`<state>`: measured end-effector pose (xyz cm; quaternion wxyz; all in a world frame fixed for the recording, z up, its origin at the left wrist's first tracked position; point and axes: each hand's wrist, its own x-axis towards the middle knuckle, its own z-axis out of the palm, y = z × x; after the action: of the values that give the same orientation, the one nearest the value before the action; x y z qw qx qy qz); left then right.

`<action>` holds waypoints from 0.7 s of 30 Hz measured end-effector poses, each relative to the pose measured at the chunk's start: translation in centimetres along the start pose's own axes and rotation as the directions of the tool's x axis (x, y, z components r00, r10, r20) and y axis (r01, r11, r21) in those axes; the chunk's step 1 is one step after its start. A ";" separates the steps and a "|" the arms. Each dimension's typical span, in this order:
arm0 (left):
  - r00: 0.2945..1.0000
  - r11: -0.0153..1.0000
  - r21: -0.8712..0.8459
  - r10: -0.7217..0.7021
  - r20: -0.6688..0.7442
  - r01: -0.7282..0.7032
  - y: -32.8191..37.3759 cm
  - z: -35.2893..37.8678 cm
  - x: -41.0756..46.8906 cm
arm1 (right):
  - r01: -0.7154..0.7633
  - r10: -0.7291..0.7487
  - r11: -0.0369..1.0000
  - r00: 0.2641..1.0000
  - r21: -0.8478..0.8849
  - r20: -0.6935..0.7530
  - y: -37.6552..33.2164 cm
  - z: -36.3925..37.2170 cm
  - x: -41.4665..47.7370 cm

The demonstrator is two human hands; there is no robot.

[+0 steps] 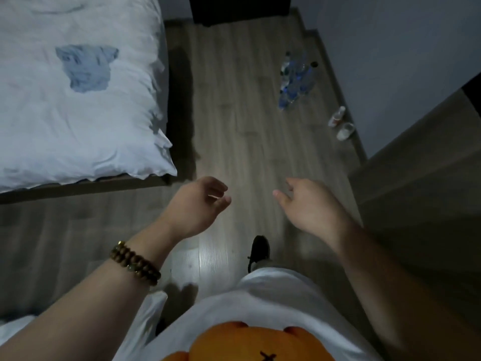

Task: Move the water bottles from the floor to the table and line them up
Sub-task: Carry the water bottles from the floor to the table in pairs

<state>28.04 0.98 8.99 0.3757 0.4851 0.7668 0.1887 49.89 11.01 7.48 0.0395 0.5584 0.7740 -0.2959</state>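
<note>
Several clear water bottles (pixel 296 79) with blue labels stand clustered on the wooden floor far ahead, near the right wall. Two white bottles (pixel 341 123) lie closer to me by the skirting. The brown table top (pixel 426 162) runs along the right side. My left hand (pixel 197 204), with a bead bracelet on its wrist, hangs over the floor with loosely curled fingers and holds nothing. My right hand (pixel 309 204) is beside it, fingers apart and empty. Both hands are well short of the bottles.
A bed (pixel 78 100) with white bedding and a blue cloth fills the left side. A strip of wooden floor (pixel 234 126) runs between bed and table. A dark cabinet (pixel 239 6) stands at the far end. My dark shoe (pixel 257 251) is below.
</note>
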 end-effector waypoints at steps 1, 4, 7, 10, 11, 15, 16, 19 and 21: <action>1.000 1.000 0.010 0.002 -0.003 -0.002 0.5 -0.9 1.7 | 0.009 -0.009 1.000 1.000 0.003 0.003 -0.5 -0.9 1.7; 0.998 0.999 0.018 0.031 -0.049 -0.030 2.3 -4.3 7.8 | 0.049 -0.048 0.999 0.999 -0.013 0.012 -2.5 -4.0 8.1; 0.992 0.997 -0.023 0.070 -0.101 -0.073 3.7 -7.7 13.3 | 0.067 -0.067 0.998 0.998 -0.012 0.000 -4.8 -6.5 14.2; 0.991 0.996 -0.051 0.067 -0.117 -0.073 3.4 -10.7 18.2 | 0.064 -0.064 0.998 0.998 0.010 -0.005 -7.3 -8.0 19.8; 0.992 0.996 -0.051 0.062 -0.110 -0.068 2.9 -11.8 20.0 | 0.052 -0.052 0.999 0.999 0.011 -0.003 -8.1 -8.3 21.5; 0.996 0.995 -0.057 0.075 -0.052 -0.078 0.4 -16.2 27.7 | -0.012 0.013 1.000 0.999 0.014 -0.041 -11.0 -8.6 28.4; 0.995 0.994 -0.038 0.097 -0.034 -0.098 0.0 -17.3 29.7 | -0.027 0.028 0.999 0.998 0.022 -0.050 -11.8 -8.7 29.9; 0.985 0.986 -0.009 0.168 0.048 -0.168 -0.5 -21.3 35.8 | -0.109 0.109 0.994 0.994 -0.002 -0.027 -14.8 -8.8 34.6; 0.972 0.979 0.017 0.202 0.124 -0.205 -0.6 -24.3 39.1 | -0.149 0.149 0.989 0.989 0.010 0.016 -17.6 -9.1 37.2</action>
<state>-0.42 37.18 8.94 0.3931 0.5772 0.6915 0.1847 22.85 43.35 7.64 0.0643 0.6126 0.7281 -0.3007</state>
